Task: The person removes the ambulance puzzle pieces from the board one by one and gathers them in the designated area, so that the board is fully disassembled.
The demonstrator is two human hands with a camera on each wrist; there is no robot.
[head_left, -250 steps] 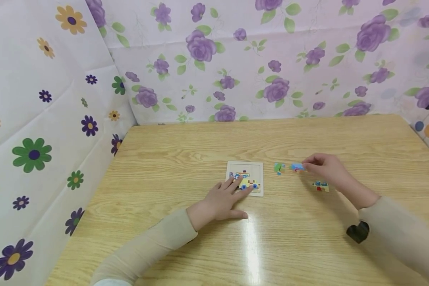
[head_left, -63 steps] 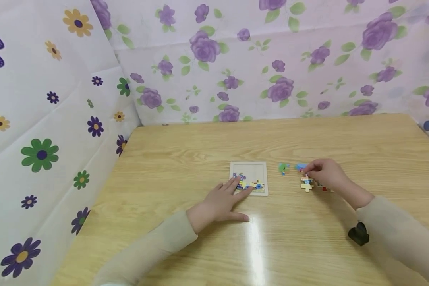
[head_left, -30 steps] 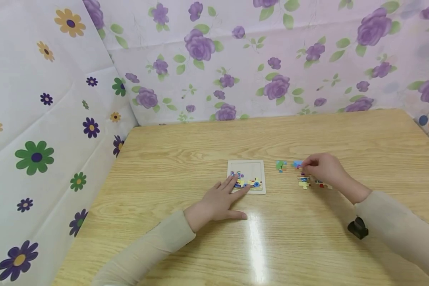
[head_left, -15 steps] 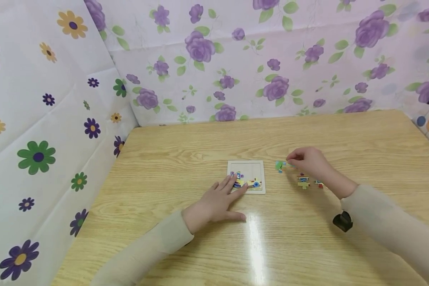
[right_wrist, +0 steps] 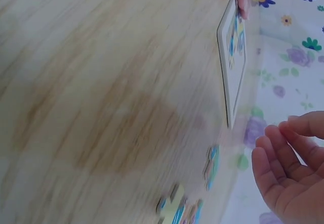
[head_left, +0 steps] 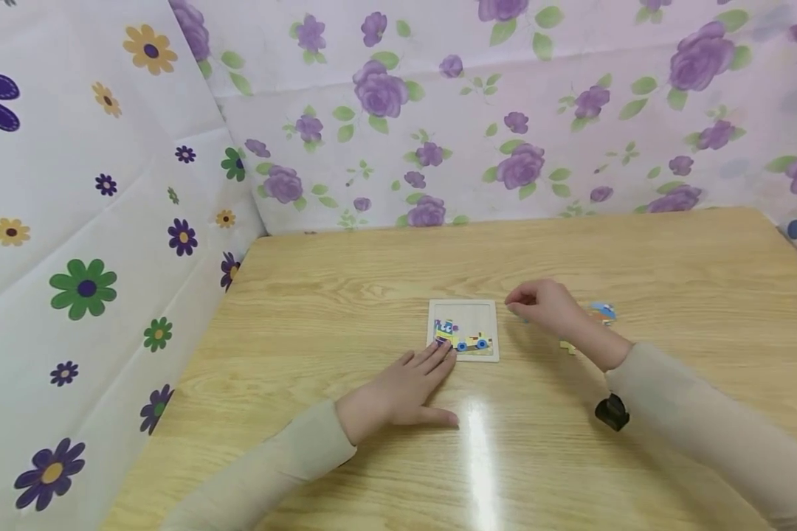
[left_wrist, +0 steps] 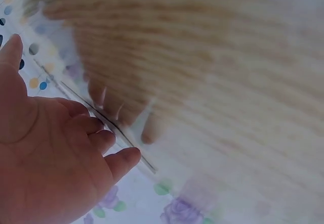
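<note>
A white square puzzle frame [head_left: 463, 302] lies on the table, partly filled with puzzle pieces [head_left: 461, 341] picturing a yellow vehicle with blue wheels. My left hand [head_left: 398, 391] rests its fingertips on the frame's lower left edge, fingers straight, thumb spread onto the table. To the right of the frame hovers my right hand [head_left: 547, 306], thumb tip meeting the index fingertip. In the right wrist view no piece shows between the loosely bent fingers. Below that hand lies a green and blue puzzle piece [right_wrist: 212, 166], and a yellow puzzle piece [right_wrist: 174, 204] lies near it.
A blue and orange puzzle piece [head_left: 603, 313] lies beyond the right wrist. The wood-grain table [head_left: 345, 280] meets a purple-flowered cloth [head_left: 372, 169] at the back and a daisy-patterned cloth [head_left: 126, 243] at the left. A black object [head_left: 612, 411] hangs under the right sleeve.
My right hand has moved left from the loose pieces toward the frame, uncovering the blue and orange piece. My left fingers have drawn back slightly, showing more of the assembled picture.
</note>
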